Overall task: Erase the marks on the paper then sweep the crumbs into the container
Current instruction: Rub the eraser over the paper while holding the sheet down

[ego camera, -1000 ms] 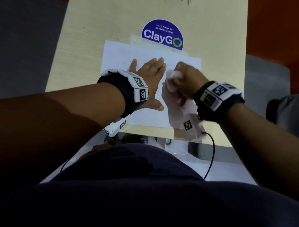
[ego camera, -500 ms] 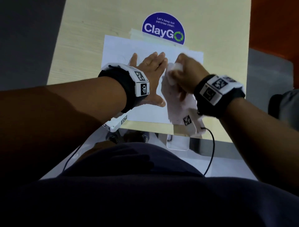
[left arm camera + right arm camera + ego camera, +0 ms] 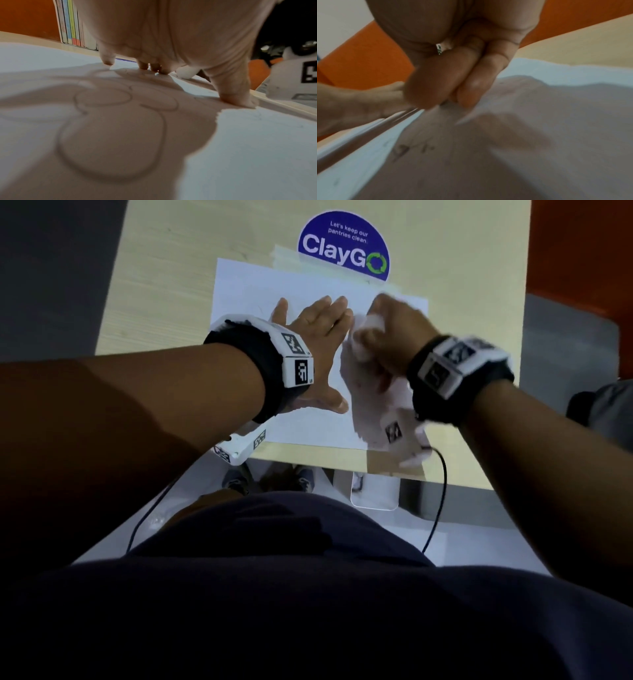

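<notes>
- fingers (image 3: 329, 311) of the left hand (image 3: 313, 337) lie straight and spread wide, pressed flat on the paper (image 3: 246, 289), thumb splayed toward the near edge.
- from the left wrist view, those fingertips (image 3: 108, 59) and the thumb touch the sheet, the palm arched above pencil marks (image 3: 111, 135): looped circles drawn right under the hand.
- fingers (image 3: 471, 88) of the right hand (image 3: 394, 337) are curled tight, just right of the left fingertips, pinching a small white eraser (image 3: 368, 321); only a sliver of it shows in the right wrist view, which is blurred.
- faint scribbles (image 3: 412, 150) sit on the paper under and nearer than the right fingers.
- paper lies on the table (image 3: 164, 285), its far edge held by strips of tape (image 3: 284, 256) beyond both sets of fingers.
- a blue "claygo" sticker (image 3: 344, 248) sits beyond the fingertips, partly under the tape.
- a clear container (image 3: 375, 491) sits at the near table edge, below the right wrist, well behind the fingers; whether it touches the table i cannot tell.
- both wrists wear black bands with white marker blocks (image 3: 298, 361).
- crumbs are too small to make out.
</notes>
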Demonstrator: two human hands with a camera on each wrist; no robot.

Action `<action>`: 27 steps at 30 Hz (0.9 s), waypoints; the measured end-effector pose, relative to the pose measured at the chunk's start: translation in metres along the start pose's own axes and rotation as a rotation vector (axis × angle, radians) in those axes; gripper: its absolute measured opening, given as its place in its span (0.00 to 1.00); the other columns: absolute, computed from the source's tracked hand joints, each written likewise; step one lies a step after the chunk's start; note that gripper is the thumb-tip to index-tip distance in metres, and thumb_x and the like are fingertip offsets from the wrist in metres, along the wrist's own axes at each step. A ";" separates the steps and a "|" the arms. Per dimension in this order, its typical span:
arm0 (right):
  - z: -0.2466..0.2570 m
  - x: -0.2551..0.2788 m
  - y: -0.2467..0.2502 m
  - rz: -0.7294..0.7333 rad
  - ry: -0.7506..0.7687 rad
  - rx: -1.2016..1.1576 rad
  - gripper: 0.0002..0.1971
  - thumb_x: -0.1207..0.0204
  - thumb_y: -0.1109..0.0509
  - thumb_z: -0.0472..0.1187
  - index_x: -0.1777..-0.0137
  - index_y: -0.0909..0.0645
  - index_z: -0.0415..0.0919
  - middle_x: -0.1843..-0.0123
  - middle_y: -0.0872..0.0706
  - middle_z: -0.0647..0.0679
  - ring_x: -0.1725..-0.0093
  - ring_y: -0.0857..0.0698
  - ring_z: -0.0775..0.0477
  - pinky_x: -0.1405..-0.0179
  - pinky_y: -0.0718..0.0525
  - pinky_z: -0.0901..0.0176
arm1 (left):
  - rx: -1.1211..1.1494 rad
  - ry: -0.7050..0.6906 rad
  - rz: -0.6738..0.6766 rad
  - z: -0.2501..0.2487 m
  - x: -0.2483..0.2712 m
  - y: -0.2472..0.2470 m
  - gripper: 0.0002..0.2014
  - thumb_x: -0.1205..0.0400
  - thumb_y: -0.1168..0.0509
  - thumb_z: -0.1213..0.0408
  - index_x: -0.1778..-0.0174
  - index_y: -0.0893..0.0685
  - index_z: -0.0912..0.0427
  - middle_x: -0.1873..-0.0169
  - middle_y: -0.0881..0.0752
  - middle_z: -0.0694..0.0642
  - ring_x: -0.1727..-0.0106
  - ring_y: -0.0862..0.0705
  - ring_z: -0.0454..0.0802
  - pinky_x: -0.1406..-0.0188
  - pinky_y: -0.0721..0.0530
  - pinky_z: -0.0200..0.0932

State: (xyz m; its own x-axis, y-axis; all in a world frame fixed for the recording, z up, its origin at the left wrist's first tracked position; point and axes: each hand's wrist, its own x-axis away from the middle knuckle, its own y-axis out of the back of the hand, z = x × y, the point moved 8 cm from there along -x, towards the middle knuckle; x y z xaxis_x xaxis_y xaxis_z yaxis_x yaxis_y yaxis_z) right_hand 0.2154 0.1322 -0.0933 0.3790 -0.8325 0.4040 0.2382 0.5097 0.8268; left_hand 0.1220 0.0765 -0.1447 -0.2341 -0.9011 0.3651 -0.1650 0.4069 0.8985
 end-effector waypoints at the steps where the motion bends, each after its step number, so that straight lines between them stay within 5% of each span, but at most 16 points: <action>1: 0.000 -0.005 0.008 -0.035 -0.011 -0.010 0.09 0.21 0.38 0.44 0.46 0.27 0.41 0.49 0.19 0.43 0.51 0.22 0.44 0.57 0.33 0.60 | -0.005 -0.003 -0.002 0.000 0.000 0.000 0.61 0.33 0.36 0.26 0.16 0.63 0.53 0.16 0.65 0.50 0.16 0.64 0.48 0.21 0.60 0.69; 5: -0.009 0.027 -0.016 0.098 -0.002 -0.034 0.06 0.21 0.40 0.43 0.51 0.32 0.41 0.56 0.17 0.42 0.60 0.17 0.38 0.71 0.31 0.54 | -0.012 0.016 0.030 -0.001 -0.001 0.002 0.61 0.31 0.34 0.29 0.16 0.64 0.55 0.16 0.66 0.50 0.16 0.65 0.48 0.21 0.60 0.69; 8: -0.010 0.023 -0.015 0.107 -0.023 -0.046 0.05 0.24 0.39 0.41 0.52 0.30 0.41 0.62 0.18 0.46 0.73 0.18 0.50 0.75 0.30 0.60 | -0.004 0.020 0.039 -0.002 -0.001 0.002 0.62 0.32 0.33 0.29 0.16 0.64 0.55 0.16 0.66 0.50 0.16 0.65 0.48 0.21 0.60 0.69; 11: -0.003 0.005 0.010 -0.018 -0.047 -0.056 0.06 0.24 0.37 0.42 0.51 0.30 0.42 0.57 0.21 0.45 0.62 0.22 0.42 0.75 0.33 0.60 | 0.000 0.020 0.027 -0.002 0.000 0.003 0.63 0.33 0.34 0.27 0.16 0.65 0.54 0.16 0.66 0.49 0.16 0.65 0.48 0.21 0.60 0.68; 14: -0.009 0.033 -0.016 0.125 -0.030 -0.069 0.06 0.21 0.40 0.41 0.51 0.31 0.40 0.59 0.18 0.40 0.67 0.20 0.37 0.83 0.30 0.65 | -0.021 0.027 0.031 -0.003 0.000 0.003 0.61 0.31 0.34 0.29 0.16 0.65 0.55 0.16 0.66 0.50 0.16 0.65 0.48 0.21 0.60 0.69; 16: -0.012 0.042 -0.024 0.185 -0.024 -0.079 0.07 0.21 0.40 0.42 0.50 0.30 0.39 0.60 0.17 0.41 0.68 0.18 0.38 0.77 0.27 0.58 | -0.019 0.031 0.034 -0.003 0.000 0.004 0.61 0.31 0.34 0.29 0.16 0.65 0.55 0.16 0.66 0.50 0.16 0.65 0.48 0.21 0.59 0.69; 20: -0.005 0.006 0.006 0.004 -0.057 -0.075 0.06 0.24 0.37 0.42 0.53 0.30 0.41 0.59 0.20 0.44 0.60 0.22 0.41 0.73 0.33 0.59 | -0.004 0.024 0.040 -0.002 -0.001 0.001 0.62 0.33 0.36 0.26 0.16 0.65 0.54 0.16 0.67 0.49 0.16 0.66 0.48 0.21 0.60 0.69; 25: -0.012 0.045 -0.028 0.185 0.017 -0.052 0.07 0.20 0.39 0.43 0.48 0.30 0.39 0.58 0.17 0.40 0.63 0.20 0.37 0.74 0.31 0.59 | -0.007 0.034 0.047 -0.002 -0.001 0.002 0.61 0.31 0.33 0.30 0.16 0.65 0.54 0.16 0.67 0.49 0.16 0.66 0.47 0.21 0.60 0.69; 27: -0.010 0.027 -0.016 0.111 -0.004 -0.027 0.07 0.21 0.38 0.43 0.50 0.30 0.41 0.59 0.19 0.44 0.62 0.21 0.40 0.73 0.32 0.58 | 0.004 0.027 0.042 -0.002 0.000 0.002 0.62 0.32 0.34 0.28 0.16 0.65 0.54 0.16 0.67 0.49 0.16 0.66 0.47 0.21 0.60 0.69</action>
State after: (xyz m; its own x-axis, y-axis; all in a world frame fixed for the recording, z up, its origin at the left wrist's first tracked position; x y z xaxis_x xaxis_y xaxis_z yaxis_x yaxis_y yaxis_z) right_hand 0.2307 0.1033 -0.0991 0.4011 -0.7717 0.4936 0.2193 0.6041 0.7662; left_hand 0.1237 0.0766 -0.1427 -0.2150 -0.8870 0.4086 -0.1598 0.4447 0.8813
